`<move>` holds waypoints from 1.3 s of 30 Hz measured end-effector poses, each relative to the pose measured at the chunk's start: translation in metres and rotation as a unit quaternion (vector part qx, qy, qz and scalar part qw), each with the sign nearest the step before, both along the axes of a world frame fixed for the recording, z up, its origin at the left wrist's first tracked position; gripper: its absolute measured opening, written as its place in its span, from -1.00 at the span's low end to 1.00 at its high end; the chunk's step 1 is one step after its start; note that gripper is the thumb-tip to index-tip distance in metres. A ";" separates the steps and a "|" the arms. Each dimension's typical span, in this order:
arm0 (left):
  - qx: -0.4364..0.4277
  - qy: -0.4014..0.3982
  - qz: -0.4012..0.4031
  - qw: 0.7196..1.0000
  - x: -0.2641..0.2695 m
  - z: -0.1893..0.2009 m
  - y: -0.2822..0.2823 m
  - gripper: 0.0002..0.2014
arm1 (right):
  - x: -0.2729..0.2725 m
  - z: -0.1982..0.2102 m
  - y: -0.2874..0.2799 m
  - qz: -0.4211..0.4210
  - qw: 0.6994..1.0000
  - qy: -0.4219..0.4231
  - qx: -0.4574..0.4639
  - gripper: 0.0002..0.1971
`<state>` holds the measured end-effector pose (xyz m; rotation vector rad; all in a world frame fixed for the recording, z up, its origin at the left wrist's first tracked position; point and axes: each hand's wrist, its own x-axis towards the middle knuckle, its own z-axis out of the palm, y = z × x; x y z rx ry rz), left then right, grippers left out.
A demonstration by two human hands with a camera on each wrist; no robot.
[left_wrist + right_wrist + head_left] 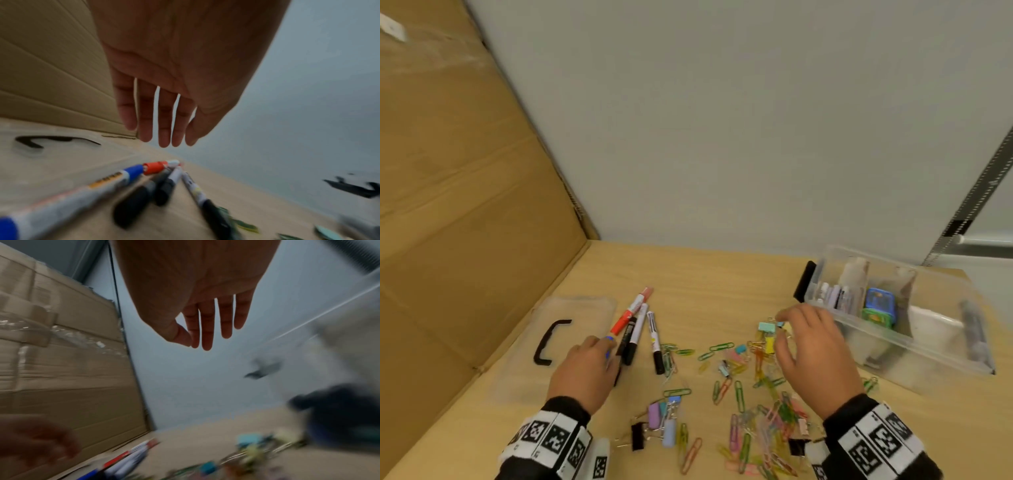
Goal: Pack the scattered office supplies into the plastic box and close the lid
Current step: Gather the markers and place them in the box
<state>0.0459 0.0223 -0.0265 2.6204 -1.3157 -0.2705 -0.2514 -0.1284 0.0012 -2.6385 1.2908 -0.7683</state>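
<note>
Several markers (pixel 633 329) lie side by side at the table's left centre: a red one (pixel 154 167), black ones and a blue-capped one (pixel 82 191). My left hand (pixel 589 363) hovers just above their near ends with straight fingers (pixel 164 129) and holds nothing. Coloured paper clips (pixel 767 428) and binder clips (pixel 767 327) are strewn across the middle. My right hand (pixel 796 334) hangs open over the teal and yellow binder clips, with nothing held in the right wrist view (pixel 197 340). The clear plastic box (pixel 876 329) stands at the right with several items inside.
The box's clear lid (pixel 571 308), with a black handle (pixel 548 342), lies flat at the left beside the markers. A cardboard wall (pixel 465 205) closes off the left side, and a grey wall stands behind. More binder clips (pixel 661 418) lie near the front edge.
</note>
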 end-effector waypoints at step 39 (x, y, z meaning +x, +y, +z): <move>0.124 0.114 -0.062 0.984 0.050 -0.047 -0.040 -0.62 | 0.256 -0.060 0.021 -0.091 0.903 0.138 0.396 -0.76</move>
